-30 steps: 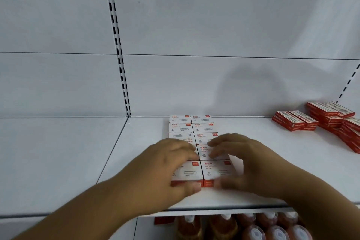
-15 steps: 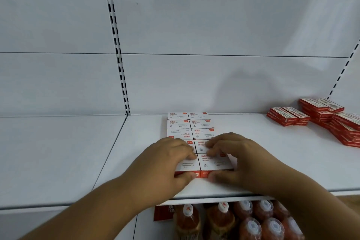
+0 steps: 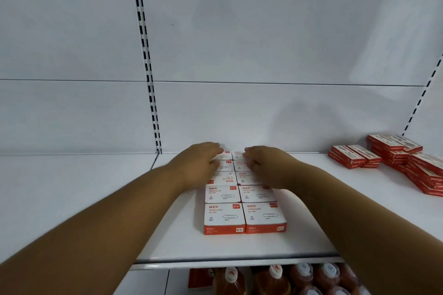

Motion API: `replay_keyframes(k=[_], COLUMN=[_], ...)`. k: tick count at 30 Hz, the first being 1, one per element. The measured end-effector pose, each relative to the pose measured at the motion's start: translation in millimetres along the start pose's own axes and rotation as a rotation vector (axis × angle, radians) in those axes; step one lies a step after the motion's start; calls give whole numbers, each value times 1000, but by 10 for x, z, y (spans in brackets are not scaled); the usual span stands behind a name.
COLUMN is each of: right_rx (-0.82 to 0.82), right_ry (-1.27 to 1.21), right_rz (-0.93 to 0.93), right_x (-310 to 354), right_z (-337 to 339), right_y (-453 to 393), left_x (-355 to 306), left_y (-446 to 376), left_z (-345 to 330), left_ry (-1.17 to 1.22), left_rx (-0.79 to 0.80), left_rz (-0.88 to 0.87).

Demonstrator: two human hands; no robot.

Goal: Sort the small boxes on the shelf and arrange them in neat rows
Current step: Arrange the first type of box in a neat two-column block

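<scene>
Several small white and orange paper clip boxes [image 3: 244,218] lie flat on the white shelf [image 3: 311,218] in two neat columns running from near the front edge to the back panel. My left hand [image 3: 199,165] lies flat on the left column's far boxes, fingers stretched toward the back. My right hand [image 3: 266,165] lies flat on the right column's far boxes in the same way. The two nearest rows of boxes are uncovered. The rear boxes are partly hidden under my hands.
A loose pile of flat red boxes [image 3: 407,163] sits at the right end of the shelf. Below the shelf's front edge stand several bottles of reddish sauce [image 3: 275,280]. A slotted upright [image 3: 148,79] divides the back panel; another shelf section [image 3: 72,187] lies to the left.
Both hands left the front boxes and slid back along the columns to the far rows. The front rows are now uncovered. The view has moved closer to the shelf.
</scene>
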State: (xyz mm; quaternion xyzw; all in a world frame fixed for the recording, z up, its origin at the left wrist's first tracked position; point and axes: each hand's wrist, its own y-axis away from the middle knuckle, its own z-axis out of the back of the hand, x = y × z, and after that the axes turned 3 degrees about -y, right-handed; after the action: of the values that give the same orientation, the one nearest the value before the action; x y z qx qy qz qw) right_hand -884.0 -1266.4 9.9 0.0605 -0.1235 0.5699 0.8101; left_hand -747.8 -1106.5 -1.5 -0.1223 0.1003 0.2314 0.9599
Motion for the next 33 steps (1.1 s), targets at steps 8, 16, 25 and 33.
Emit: replay_keyframes(k=[8,16,25,33], right_rx=[-60,-211,-176,-153], right_ry=[-53,-314,-1219,-1053], right_rz=[6,-140,-473,-442], right_x=[-29,-24,-2,70], right_z=[-118,-59,-142,-132], right_y=[-59,-189,-89,-45], left_x=[47,7,-230,-283], left_y=[-48,-136,-43,-25], left_z=[-125,-20,-106,-138], left_ry=[116,257,1239,1084], left_rx=[-20,-66,-121,-90], left_rz=[32,132,550,523])
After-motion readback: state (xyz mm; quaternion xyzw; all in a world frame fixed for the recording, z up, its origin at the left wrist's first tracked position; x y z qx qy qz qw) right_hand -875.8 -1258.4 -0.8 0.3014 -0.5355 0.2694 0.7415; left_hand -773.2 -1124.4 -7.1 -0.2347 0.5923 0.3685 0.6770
